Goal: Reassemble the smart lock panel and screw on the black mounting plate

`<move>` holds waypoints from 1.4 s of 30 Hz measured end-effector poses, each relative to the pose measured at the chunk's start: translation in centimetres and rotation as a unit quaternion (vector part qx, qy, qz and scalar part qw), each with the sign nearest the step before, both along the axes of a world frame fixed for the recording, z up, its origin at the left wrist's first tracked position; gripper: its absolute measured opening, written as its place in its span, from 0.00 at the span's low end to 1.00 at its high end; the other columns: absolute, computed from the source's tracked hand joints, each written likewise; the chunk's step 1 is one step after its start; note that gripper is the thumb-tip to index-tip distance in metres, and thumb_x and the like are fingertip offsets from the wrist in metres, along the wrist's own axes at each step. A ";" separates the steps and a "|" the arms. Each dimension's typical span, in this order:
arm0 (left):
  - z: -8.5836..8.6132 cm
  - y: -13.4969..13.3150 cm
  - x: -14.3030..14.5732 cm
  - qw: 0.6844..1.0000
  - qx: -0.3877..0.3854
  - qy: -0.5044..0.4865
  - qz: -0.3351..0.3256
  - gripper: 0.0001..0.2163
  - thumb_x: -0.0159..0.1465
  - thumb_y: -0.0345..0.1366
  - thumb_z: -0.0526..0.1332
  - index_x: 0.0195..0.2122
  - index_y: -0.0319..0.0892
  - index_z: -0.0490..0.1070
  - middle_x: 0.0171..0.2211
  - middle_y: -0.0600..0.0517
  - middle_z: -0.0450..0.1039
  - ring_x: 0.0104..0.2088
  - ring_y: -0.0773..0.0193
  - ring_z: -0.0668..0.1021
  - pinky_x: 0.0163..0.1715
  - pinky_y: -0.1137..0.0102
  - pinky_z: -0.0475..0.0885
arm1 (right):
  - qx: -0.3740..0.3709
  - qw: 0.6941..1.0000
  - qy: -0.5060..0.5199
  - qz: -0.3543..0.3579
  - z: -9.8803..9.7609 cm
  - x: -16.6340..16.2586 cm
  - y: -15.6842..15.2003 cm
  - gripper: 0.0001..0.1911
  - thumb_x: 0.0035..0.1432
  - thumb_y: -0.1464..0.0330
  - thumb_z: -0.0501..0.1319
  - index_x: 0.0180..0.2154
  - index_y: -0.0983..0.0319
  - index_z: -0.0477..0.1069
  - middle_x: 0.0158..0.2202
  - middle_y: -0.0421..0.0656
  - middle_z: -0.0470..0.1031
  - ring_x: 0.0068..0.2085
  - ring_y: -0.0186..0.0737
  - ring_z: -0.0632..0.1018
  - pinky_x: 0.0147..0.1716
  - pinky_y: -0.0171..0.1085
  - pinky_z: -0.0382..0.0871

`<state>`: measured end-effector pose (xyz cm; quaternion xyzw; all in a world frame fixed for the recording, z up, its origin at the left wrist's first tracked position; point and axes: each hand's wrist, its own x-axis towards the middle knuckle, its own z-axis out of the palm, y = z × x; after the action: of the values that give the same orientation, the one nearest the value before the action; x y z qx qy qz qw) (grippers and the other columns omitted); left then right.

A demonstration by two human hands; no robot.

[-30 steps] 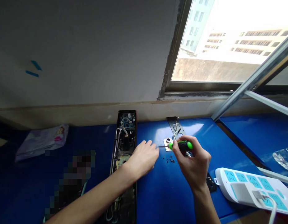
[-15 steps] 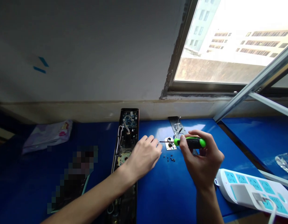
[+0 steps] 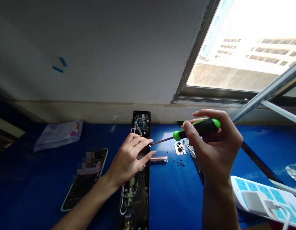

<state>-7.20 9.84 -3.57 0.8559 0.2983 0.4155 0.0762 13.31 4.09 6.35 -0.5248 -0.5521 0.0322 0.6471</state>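
Observation:
My right hand (image 3: 216,150) is closed round a screwdriver (image 3: 200,126) with a green and black handle, held above the blue table (image 3: 172,198) with its shaft pointing left. My left hand (image 3: 128,158) hovers over a long open electronic lock body (image 3: 138,185), thumb and forefinger pinched at the screwdriver's tip; what lies between them is too small to name. A small square metal plate (image 3: 180,148) lies on the table below the shaft, with several tiny black screws (image 3: 180,164) just in front of it. A short metallic cylinder (image 3: 159,159) lies beside the lock body.
A phone (image 3: 84,180) lies face up at the left, and a plastic bag (image 3: 59,134) sits near the wall. A white power strip (image 3: 265,198) with blue sockets is at the right front. A clear bag (image 3: 294,169) shows at the far right. A window frame (image 3: 186,86) rises behind.
My right hand has lifted the screwdriver off the small plate and swung its tip left. My left hand has risen from the table and its fingers now meet that tip.

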 end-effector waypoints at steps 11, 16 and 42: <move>-1.1 -0.1 -2.0 0.994 -0.003 -0.108 0.017 0.05 0.68 0.26 0.70 0.44 0.38 0.82 0.35 0.50 0.83 0.35 0.62 0.78 0.36 0.70 0.77 | 0.005 0.998 -0.006 0.063 0.7 -2.8 2.2 0.10 0.56 0.73 0.72 0.39 0.58 0.77 0.27 0.33 0.77 0.22 0.29 0.76 0.18 0.30 0.72; -1.8 -0.2 -2.1 0.992 -0.024 -0.121 0.028 0.06 0.68 0.25 0.69 0.44 0.39 0.83 0.36 0.50 0.85 0.35 0.62 0.79 0.37 0.69 0.77 | -0.007 0.997 -0.020 0.081 0.1 -2.4 2.7 0.10 0.56 0.73 0.72 0.39 0.58 0.77 0.28 0.34 0.79 0.22 0.29 0.77 0.18 0.29 0.73; -4.4 -2.1 -2.1 0.959 -0.171 -0.212 0.073 0.13 0.68 0.29 0.68 0.51 0.51 0.83 0.42 0.53 0.86 0.46 0.63 0.86 0.48 0.72 0.84 | -0.030 0.987 -0.004 0.159 -1.3 -1.9 3.7 0.10 0.56 0.71 0.73 0.39 0.58 0.77 0.28 0.35 0.80 0.20 0.30 0.76 0.17 0.31 0.72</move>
<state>-9.30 7.76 -7.94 0.6981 0.4038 0.5348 0.2519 11.39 7.79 5.02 -0.4492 -0.6300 0.1494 0.6157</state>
